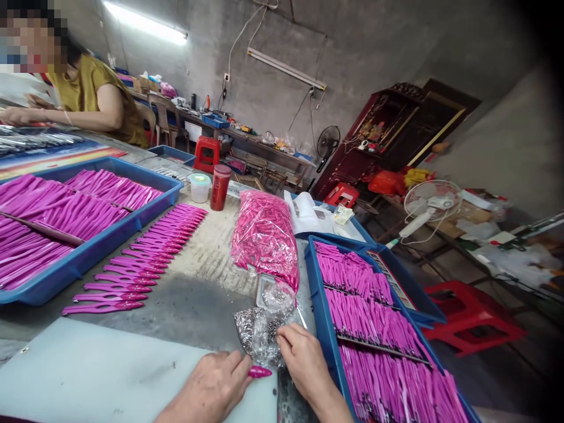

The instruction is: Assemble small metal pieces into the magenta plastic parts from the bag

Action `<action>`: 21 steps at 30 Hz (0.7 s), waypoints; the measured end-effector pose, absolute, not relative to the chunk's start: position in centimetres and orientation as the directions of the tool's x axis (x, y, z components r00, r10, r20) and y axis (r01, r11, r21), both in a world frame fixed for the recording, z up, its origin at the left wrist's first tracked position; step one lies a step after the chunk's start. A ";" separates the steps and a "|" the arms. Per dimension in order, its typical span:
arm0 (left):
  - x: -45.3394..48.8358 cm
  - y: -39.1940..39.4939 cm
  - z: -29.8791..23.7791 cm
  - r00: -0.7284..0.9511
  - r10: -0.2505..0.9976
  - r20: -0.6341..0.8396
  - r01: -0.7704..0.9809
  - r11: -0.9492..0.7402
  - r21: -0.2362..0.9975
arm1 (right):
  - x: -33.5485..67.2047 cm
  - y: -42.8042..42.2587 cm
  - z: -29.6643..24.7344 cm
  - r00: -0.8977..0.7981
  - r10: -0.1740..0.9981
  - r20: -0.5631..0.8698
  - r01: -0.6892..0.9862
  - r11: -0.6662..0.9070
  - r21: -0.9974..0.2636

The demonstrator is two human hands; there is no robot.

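My left hand [215, 379] is closed on a magenta plastic handle, whose pointed dark-pink end [260, 372] sticks out past the fingers over a pale cutting board [110, 367]. My right hand [304, 361] has thumb and fingers pinched together at the edge of a clear plastic bag of small metal pins [253, 329]. Whatever lies between those fingertips is too small to make out. Beyond the board, a slanting row of magenta handles [132, 264] with darker pink tips lies on the table.
Blue trays filled with magenta handles stand at left [170, 197] and right [314, 282]. A bag of pink parts [267, 232], a red tumbler [220, 187] and a lidded tub [200, 189] are farther back. Another person [101, 97] works at far left; a red stool [471, 314] stands at right.
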State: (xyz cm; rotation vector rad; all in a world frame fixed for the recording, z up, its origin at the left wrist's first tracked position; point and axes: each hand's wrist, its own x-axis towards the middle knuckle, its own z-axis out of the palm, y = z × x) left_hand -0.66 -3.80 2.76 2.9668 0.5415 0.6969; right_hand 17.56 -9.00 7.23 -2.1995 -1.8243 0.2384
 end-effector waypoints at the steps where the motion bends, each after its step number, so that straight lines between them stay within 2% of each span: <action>1: -0.7 -3.8 2.7 0.837 0.347 0.423 0.324 -0.937 0.128 | 17.4 -8.7 7.3 0.189 0.982 0.019 0.952 -0.178 -0.247; 4: -0.7 -3.8 2.7 0.834 0.344 0.431 0.318 -0.939 0.133 | 17.1 -7.9 7.5 0.191 0.980 -0.060 0.974 -0.197 -0.111; 7: -0.8 -3.7 2.8 0.835 0.339 0.432 0.310 -0.940 0.139 | 16.8 -7.3 7.5 0.203 0.975 -0.096 0.976 -0.209 -0.066; 15: -0.8 -3.7 2.8 0.838 0.338 0.428 0.301 -0.941 0.153 | 16.1 -6.5 6.7 0.249 0.962 -0.109 0.966 -0.255 -0.041; 21: -0.8 -3.8 2.9 0.833 0.350 0.429 0.307 -0.937 0.167 | 16.4 -6.8 6.7 0.260 0.961 -0.090 0.957 -0.269 -0.107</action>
